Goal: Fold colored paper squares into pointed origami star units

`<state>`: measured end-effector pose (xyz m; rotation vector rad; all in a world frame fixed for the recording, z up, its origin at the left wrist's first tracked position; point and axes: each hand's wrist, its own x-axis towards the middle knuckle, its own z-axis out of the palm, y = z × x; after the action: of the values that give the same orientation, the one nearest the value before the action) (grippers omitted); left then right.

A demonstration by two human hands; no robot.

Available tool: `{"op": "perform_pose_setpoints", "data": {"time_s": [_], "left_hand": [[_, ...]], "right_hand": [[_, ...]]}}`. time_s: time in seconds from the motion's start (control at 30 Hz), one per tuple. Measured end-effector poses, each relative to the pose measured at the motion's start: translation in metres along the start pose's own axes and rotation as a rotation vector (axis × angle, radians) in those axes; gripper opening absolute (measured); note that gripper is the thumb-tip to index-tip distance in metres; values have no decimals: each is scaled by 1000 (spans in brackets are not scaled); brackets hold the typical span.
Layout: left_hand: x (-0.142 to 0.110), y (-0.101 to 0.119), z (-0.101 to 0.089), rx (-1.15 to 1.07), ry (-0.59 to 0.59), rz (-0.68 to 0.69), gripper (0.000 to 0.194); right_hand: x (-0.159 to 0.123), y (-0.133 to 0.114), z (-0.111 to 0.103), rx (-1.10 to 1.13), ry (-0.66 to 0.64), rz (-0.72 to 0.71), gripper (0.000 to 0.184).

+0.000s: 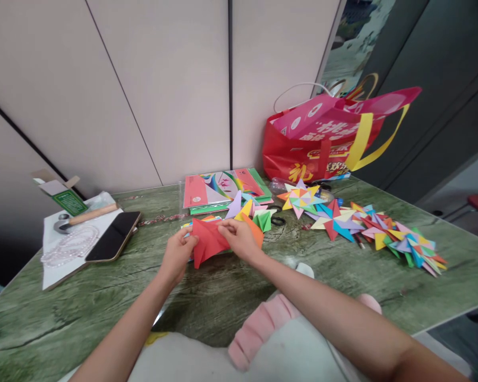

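White cushion-like thing (pixel 191 358): lying nearer you than the red paper (pixel 207 244).
Left hand (pixel 178 252): you are pinching the red paper's left edge between thumb and fingers.
Right hand (pixel 241 241): you are pinching the red paper's upper right part, your own hand hiding some of the grip.
Red paper: hanging creased between your hands, above the green tabletop (pixel 115 302); you seem to be folding or shaping it.
Next crease: calling, it seems, for steady pinches, with edges lining up under your fingertips.
Folded pieces (pixel 262 220): lying just behind the red paper, towards its right.
Phone (pixel 113 237): resting left of the red paper.
Paper stars (pixel 301 197): spreading out right of the red paper.
Paper packs (pixel 227 187): lying behind the red paper.
Red bag (pixel 302 151): standing farthest, behind and right of the red paper.
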<state>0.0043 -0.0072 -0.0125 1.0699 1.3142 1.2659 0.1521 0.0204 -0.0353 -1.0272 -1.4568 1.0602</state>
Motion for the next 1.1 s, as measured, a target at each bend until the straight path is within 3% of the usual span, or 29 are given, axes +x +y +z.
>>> {"op": "perform_pose_setpoints", "data": {"time_s": [0.13, 0.33, 0.4, 0.6, 0.77, 0.93, 1.1], "left_hand": [[-1, 2, 0, -113, -78, -25, 40], [-2, 6, 0, -182, -37, -59, 42], [-2, 6, -1, -204, -22, -77, 41], [0, 7, -3, -247, -38, -119, 36], [-1, 7, -2, -246, -98, -138, 32], [-3, 6, -2, -184, -146, -145, 31], [-3, 6, -2, -147, -123, -138, 31]], "right_hand": [[-1, -1, 2, 59, -25, 58, 15], [-2, -4, 1, 137, -77, 80, 19], [-2, -5, 0, 133, -121, 49, 20], [-7, -8, 0, 7, -265, -187, 49], [-10, -7, -1, -118, -243, -250, 54], [-10, -7, -3, -222, -215, -267, 48], [-9, -9, -4, -258, -186, -275, 50]]}}
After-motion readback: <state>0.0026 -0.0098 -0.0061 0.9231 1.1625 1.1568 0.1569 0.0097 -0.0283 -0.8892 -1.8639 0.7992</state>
